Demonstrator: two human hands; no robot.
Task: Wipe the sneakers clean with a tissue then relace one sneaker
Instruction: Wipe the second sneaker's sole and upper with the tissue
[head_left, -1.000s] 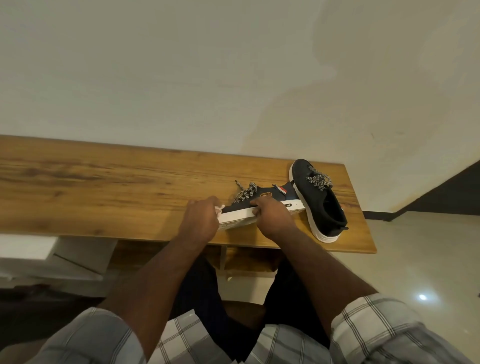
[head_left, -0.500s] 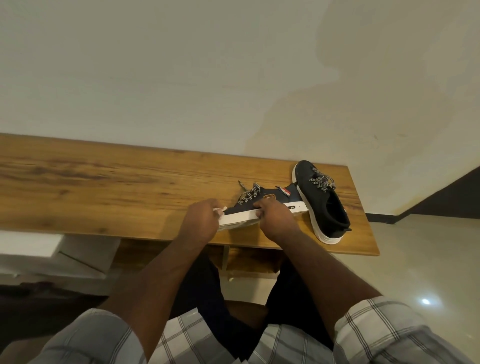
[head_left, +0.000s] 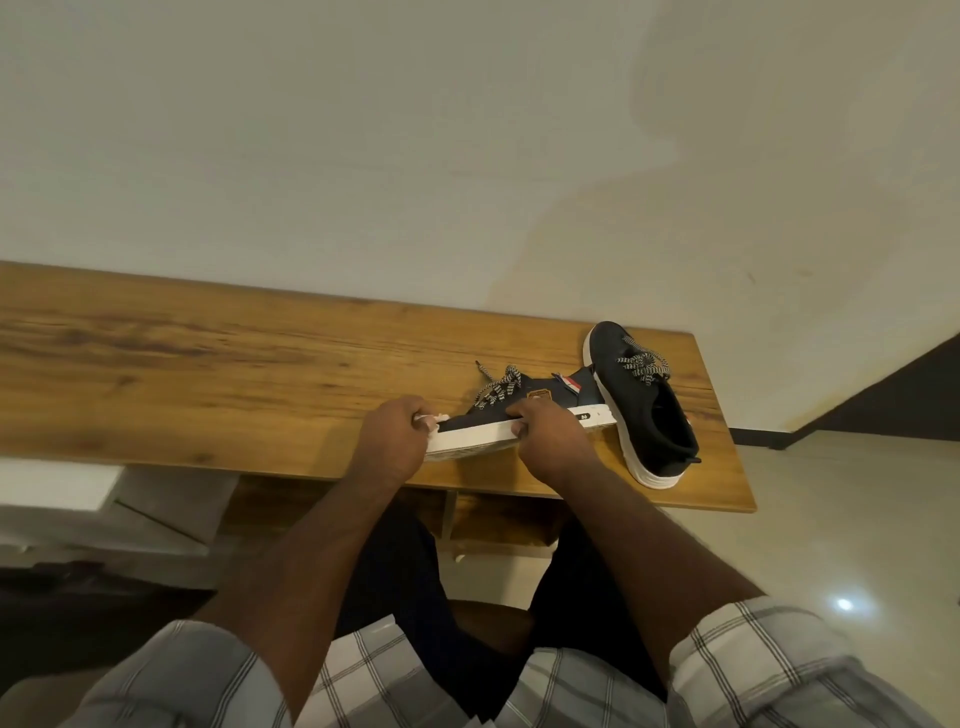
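Observation:
A dark sneaker with a white sole lies on its side near the front edge of the wooden table, toe to the left, its patterned laces loose on top. My left hand holds a small white tissue against the toe end. My right hand grips the sneaker's middle, fingers curled over the sole. The second dark sneaker stands upright at the table's right end, laced.
A pale wall rises right behind the table. The table's right edge drops to a tiled floor. A white box-like unit sits under the table at the left. My knees are below the front edge.
My left hand with the tissue has shifted slightly along the toe end of the sneaker. My right hand keeps its grip. The view has drifted a little.

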